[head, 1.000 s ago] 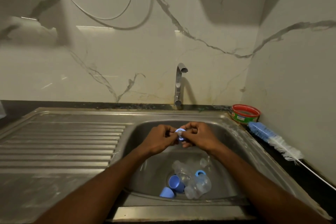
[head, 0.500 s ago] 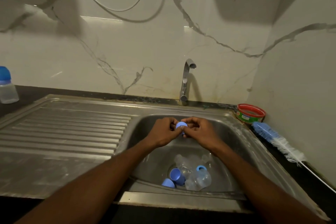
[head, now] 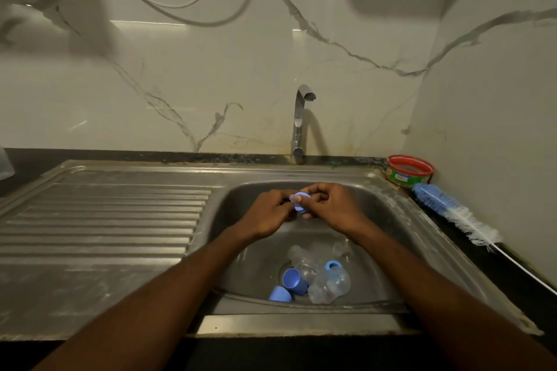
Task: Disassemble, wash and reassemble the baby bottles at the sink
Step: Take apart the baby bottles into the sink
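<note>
Head view: a blue collar ring (head: 301, 200) with its clear teat is pinched between the left hand (head: 269, 214) and right hand (head: 327, 208), each grip closed on it, over the sink (head: 388, 220), probably so drips and loosened parts fall into the basin. Bottles (head: 330, 281) and blue caps (head: 292, 279) lie at the drain.

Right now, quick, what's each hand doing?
Left hand: pinching the blue ring with teat.
Right hand: gripping the same ring.
</note>
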`<state>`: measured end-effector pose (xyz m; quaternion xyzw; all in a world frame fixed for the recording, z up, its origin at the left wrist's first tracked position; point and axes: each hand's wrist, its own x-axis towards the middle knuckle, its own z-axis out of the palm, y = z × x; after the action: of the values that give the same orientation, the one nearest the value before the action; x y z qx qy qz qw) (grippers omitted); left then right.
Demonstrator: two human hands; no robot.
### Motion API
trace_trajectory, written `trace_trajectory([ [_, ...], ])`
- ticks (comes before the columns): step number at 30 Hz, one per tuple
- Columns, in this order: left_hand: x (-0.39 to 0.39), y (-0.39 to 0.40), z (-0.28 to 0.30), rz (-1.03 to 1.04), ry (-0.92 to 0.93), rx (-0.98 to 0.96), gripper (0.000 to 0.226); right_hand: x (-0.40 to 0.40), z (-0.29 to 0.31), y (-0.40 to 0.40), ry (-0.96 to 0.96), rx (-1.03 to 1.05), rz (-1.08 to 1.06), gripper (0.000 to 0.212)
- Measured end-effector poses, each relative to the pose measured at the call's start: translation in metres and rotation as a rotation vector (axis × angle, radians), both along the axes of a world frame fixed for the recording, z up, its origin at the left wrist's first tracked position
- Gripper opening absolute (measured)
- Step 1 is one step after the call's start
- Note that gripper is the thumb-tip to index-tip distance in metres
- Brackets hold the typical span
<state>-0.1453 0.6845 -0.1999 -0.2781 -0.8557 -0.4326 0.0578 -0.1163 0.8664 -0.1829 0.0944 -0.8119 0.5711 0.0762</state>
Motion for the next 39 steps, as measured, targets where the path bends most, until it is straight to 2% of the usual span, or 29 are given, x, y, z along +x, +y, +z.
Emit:
trace_trajectory([
  [8, 0.001, -0.001, 0.002, 0.028, 0.039, -0.027, 0.025, -0.003, -0.001, -0.001, -0.039, -0.050, 0.053, 0.037],
  [12, -0.003, -0.004, 0.002, 0.030, 0.044, -0.024, 0.033, -0.005, -0.001, -0.003, -0.030, -0.046, 0.016, 0.030],
  [18, -0.004, -0.002, -0.001, 0.063, 0.061, 0.013, 0.022, -0.008, -0.005, -0.009, 0.058, 0.066, -0.091, 0.025],
  [25, -0.001, 0.001, 0.000, -0.007, -0.045, 0.079, 0.021, -0.011, -0.005, 0.001, 0.098, 0.161, -0.124, 0.019],
  [30, -0.004, -0.003, 0.000, 0.055, 0.044, 0.015, 0.019, -0.008, -0.005, -0.002, 0.096, 0.207, -0.064, 0.027],
  [35, -0.005, -0.008, -0.001, 0.100, 0.111, -0.001, 0.020, -0.001, -0.004, -0.007, 0.191, 0.266, -0.013, 0.036],
  [39, -0.003, -0.007, 0.000, 0.100, 0.130, 0.010, 0.023, 0.001, -0.004, -0.006, 0.176, 0.212, 0.010, 0.038],
])
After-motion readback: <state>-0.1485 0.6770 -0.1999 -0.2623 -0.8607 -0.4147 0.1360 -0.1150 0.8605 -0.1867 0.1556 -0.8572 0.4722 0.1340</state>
